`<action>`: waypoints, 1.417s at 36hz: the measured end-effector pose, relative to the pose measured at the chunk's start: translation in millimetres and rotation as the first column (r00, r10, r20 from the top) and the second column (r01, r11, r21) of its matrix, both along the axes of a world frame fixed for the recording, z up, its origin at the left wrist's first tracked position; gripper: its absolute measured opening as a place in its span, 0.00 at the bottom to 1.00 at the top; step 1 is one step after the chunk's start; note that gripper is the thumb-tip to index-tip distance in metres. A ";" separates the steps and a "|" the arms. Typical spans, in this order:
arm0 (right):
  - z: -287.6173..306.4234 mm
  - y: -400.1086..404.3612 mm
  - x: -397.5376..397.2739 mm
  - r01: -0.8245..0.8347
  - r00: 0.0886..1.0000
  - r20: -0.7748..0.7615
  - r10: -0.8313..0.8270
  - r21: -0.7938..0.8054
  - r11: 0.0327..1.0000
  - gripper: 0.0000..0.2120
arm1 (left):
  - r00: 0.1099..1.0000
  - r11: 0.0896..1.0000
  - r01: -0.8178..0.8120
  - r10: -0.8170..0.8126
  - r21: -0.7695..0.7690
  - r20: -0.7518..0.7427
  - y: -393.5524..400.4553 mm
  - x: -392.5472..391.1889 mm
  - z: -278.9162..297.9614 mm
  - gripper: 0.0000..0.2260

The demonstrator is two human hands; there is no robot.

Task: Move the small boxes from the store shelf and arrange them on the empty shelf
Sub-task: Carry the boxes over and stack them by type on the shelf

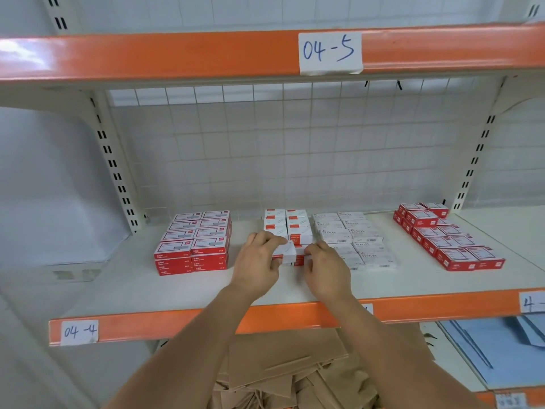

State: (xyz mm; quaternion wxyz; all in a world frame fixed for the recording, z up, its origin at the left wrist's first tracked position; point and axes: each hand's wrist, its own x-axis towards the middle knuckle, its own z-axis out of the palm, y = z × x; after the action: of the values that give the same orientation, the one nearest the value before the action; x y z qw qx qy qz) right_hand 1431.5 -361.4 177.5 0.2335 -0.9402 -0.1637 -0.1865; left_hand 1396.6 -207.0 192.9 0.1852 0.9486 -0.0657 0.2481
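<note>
Both my hands reach onto the white shelf (118, 278) labelled 04-4. My left hand (258, 261) and my right hand (326, 268) grip a small white and red box (287, 252) from either side at the front of a stack of white and red boxes (290, 227). The held box sits tilted on top of others, partly hidden by my fingers. A block of red boxes (194, 242) stands to the left. White staples boxes (354, 240) lie just right of my right hand.
More red boxes (442, 237) lie in rows at the right end of the shelf. An orange shelf edge labelled 04-5 (329, 51) hangs overhead. Brown paper bags (283, 370) and blue sheets (495, 346) fill the shelf below. A wire grid backs the shelf.
</note>
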 end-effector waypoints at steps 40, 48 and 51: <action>26.2 31.5 54.1 0.240 0.938 -0.333 -0.096 0.424 0.873 0.24 | 0.885 0.177 -0.314 -0.300 -0.933 -0.355 0.1 65.6 10.0 0.32; 36.6 31.4 55.0 0.125 0.968 -0.251 0.007 0.506 0.853 0.23 | 0.903 0.104 -0.299 -0.290 -0.948 -0.317 -5.6 68.2 8.1 0.33; 36.2 39.1 62.4 0.135 0.890 -0.418 0.180 0.620 0.773 0.48 | 0.911 0.114 -0.277 -0.286 -0.954 -0.298 -4.8 67.3 8.3 0.37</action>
State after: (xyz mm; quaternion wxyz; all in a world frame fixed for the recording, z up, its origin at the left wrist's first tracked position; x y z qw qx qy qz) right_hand 1493.9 -322.2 213.7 0.5698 -0.8206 -0.0436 -0.0025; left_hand 1463.9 -211.7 201.2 0.7786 0.6079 0.1543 0.0202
